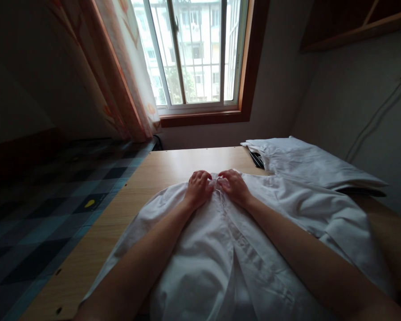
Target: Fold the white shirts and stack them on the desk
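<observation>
A white button-front shirt (200, 249) lies spread across the wooden table, its front opening running toward me and parting near the bottom. At its far end, around the collar, both hands work close together. My left hand (199, 185) has its fingers curled on the cloth at the left of the opening. Just to the right, my right hand (233, 185) pinches the cloth on the other side. The fingertips almost meet, and the small part between them is too hidden to make out. The shirt's sleeves reach out to either side under my forearms.
Folded white clothing (307, 160) with a dark layer beneath it sits at the table's back right. A checked bedspread (50, 223) borders the wooden tabletop (173, 164) on the left. Beyond are a barred window (194, 58), a patterned curtain (120, 76) and a wall cable (376, 118).
</observation>
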`<move>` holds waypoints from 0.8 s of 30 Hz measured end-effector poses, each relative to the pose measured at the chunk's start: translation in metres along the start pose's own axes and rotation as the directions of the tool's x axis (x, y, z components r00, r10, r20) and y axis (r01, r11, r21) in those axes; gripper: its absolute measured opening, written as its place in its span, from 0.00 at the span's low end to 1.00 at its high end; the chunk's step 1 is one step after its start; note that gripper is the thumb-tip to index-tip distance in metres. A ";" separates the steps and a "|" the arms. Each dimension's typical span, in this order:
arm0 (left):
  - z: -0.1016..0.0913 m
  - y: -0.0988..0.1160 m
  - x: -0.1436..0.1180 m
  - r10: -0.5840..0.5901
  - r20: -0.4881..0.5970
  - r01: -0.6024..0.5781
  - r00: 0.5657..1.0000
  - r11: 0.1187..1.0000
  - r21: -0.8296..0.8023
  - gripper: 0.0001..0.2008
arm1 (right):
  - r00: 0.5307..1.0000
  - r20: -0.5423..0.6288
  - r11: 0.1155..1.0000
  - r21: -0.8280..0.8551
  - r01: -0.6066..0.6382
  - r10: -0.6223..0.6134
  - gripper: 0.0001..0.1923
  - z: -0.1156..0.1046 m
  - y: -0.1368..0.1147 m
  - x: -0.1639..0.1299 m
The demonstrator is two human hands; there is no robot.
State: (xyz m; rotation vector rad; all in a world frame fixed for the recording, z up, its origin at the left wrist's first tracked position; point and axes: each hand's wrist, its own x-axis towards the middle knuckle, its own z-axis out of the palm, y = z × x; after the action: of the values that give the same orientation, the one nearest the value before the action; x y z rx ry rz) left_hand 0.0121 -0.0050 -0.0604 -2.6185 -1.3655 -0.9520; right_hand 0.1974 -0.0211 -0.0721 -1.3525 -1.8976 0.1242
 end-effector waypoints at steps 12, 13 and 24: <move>-0.003 0.002 0.000 0.028 0.091 -0.033 0.995 0.998 0.050 0.13 | 0.998 0.052 0.978 -0.207 -0.028 0.040 0.08 -0.008 -0.009 -0.001; -0.003 0.002 0.000 0.032 0.092 -0.036 0.995 0.998 0.049 0.12 | 0.998 0.057 0.978 -0.209 -0.027 0.040 0.09 -0.008 -0.011 -0.002; -0.002 0.001 0.001 0.120 0.070 -0.119 0.990 0.993 -0.016 0.09 | 0.975 0.127 0.981 -0.082 -0.173 0.183 0.14 -0.010 -0.017 0.000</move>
State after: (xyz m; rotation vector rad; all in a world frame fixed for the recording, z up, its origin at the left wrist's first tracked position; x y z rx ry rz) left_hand 0.0121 -0.0054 -0.0586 -2.7319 -1.2040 -0.8621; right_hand 0.1910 -0.0320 -0.0567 -1.5974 -1.9030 0.2450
